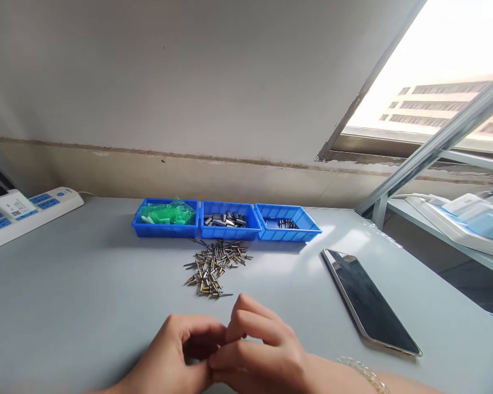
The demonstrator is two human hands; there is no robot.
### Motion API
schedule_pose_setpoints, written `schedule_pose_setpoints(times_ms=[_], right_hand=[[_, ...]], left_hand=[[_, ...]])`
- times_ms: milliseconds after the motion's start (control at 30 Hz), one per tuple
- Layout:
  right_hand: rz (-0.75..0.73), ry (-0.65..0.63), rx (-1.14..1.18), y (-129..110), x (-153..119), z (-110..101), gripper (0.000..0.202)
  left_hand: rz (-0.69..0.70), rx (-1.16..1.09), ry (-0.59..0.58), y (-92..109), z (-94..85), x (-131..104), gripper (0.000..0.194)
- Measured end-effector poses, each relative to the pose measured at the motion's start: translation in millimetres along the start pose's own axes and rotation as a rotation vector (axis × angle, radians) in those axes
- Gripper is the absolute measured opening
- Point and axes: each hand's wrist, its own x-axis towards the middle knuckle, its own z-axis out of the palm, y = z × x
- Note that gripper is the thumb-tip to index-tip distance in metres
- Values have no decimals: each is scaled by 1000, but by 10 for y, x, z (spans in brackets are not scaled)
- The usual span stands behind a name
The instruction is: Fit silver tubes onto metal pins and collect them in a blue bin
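A grey wall (189, 82) stands behind the rear edge of the worktop (86, 273); its lower band (230, 179) is cream. Above the rear right corner, a window (427, 49) admits daylight; a building (443, 105) shows outside. A sloping metal bar (443, 127) stands beside this corner. A shelf (413, 214) lies beyond the right edge.

Rivets (208, 276): shiny metal, silvery and brassy. Bins (230, 234), desk's (86, 273) back edge: smooth plastic. Phone screen (372, 301): glossy.

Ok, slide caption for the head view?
Left hand and right hand meet before a pile of rivet-like pins, three blue bins behind, a phone to the right.
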Motion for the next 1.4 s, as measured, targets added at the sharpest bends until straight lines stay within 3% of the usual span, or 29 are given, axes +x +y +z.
schedule_pose_setpoints(times_ms=[100,233,367,467,567,700,800,933,1033,1100,1300,1400], right_hand=[[72,7,80,28,14,-72,12],[424,10,235,111,10,-143,9],[803,-151,583,171,-57,-72,14],[932,-206,763,179,-87,-46,26],[836,-175,645,171,-50,-125,24],[458,-16,284,220,95,-372,15],[241,167,-136,394,225,-614,13],[286,300,-545,799,312,-885,20],[331,218,-572,1010,269,-935,24],[336,135,-533,1008,211,-868,24],[308,-201,-302,592,78,-397,6],[323,-299,-207,492,53,-202,8]], left_hand=[[73,-20,117,-25,-65,-16,7],[216,37,277,6,-128,-79,13],[304,127,229,22,-95,-129,30],[448,283,179,-2,-99,-121,35],[556,416,201,-16,-149,-98,28],[566,507,245,-45,-204,-71,22],[575,529,250,-83,-211,-49,25],[594,522,243,-92,-201,-37,30],[589,524,244,-81,-200,-50,31],[577,532,247,-80,-203,-60,28],[539,581,341,-5,-199,-50,23],[520,614,376,94,-189,-37,21]])
